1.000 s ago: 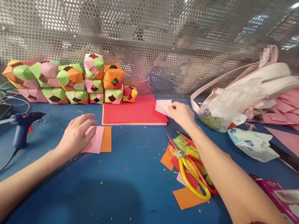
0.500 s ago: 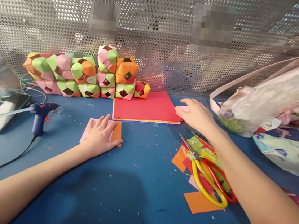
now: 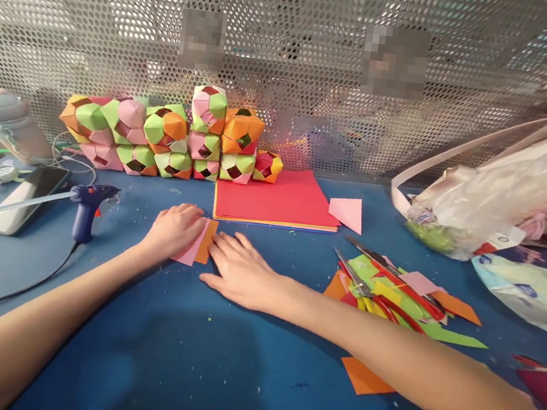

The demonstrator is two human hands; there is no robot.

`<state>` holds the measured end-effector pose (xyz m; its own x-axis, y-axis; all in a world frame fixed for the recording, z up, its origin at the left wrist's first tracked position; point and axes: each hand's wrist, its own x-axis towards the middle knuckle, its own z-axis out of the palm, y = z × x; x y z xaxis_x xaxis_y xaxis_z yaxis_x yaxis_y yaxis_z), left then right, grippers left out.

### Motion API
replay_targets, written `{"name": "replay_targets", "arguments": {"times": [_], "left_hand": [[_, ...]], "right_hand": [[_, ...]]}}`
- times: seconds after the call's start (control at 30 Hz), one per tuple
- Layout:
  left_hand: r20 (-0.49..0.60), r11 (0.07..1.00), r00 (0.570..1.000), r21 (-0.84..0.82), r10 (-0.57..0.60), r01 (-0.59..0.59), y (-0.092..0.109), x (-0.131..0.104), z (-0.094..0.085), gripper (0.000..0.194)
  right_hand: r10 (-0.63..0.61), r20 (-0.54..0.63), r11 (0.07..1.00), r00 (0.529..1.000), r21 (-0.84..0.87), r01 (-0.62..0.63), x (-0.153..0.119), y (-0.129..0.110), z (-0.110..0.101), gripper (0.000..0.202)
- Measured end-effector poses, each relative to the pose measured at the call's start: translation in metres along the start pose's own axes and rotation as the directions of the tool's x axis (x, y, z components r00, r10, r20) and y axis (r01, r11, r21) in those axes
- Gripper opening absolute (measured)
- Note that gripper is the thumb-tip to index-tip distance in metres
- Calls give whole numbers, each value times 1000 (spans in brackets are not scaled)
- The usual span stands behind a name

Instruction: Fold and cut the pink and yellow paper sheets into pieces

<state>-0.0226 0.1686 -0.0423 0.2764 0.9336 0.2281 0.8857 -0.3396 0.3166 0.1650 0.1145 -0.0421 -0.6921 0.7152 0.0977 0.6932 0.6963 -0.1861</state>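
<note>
My left hand (image 3: pixel 175 229) lies over a small pile of paper squares, its fingers close together and slightly bent on a pink paper square (image 3: pixel 190 251). Under the pink one, an orange paper square (image 3: pixel 205 243) sticks out to the right. Flat on the table, my right hand (image 3: pixel 240 269) has its fingers stretched out, with the tips at or touching the orange square's right edge. Just behind both hands is a stack of red paper sheets (image 3: pixel 274 198). A single pink paper piece (image 3: pixel 348 212) rests beside the stack's right edge.
Folded paper balls (image 3: pixel 161 141) stand piled against the perforated metal screen (image 3: pixel 314 117). At left are a blue glue gun (image 3: pixel 86 208), a phone (image 3: pixel 24 201) and a bottle (image 3: pixel 11 126). Scissors (image 3: pixel 363 286) lie on paper scraps (image 3: pixel 410 308) at right, near a bag (image 3: pixel 515 188).
My right hand has come from the red stack's right side to the paper squares, leaving the pink piece behind. My left hand's spread fingers have drawn together, and more of the scraps shows.
</note>
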Motion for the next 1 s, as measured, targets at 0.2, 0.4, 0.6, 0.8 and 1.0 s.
{"name": "replay_targets", "arguments": {"times": [0.2,0.4,0.6,0.8,1.0], "left_hand": [[-98,999,995,-44,-16,12,-31,16,-2,33],[-183,999,983,-32,24,-31,-47,21,-4,34],[-175,991,976,36,131,-127,-37,11,4,34],[-82,924,938,220,337,-313,-22,1,8,32],[-37,911,939,261,341,-321,-28,1,8,32]], "right_hand": [[42,-83,998,996,54,-38,46,-21,22,72],[83,-158,990,984,122,-64,84,-11,23,69],[56,-206,998,977,42,-49,57,-7,20,70],[19,-115,999,993,-45,-25,25,-7,18,66],[-70,-89,995,994,58,75,39,9,11,65]]}}
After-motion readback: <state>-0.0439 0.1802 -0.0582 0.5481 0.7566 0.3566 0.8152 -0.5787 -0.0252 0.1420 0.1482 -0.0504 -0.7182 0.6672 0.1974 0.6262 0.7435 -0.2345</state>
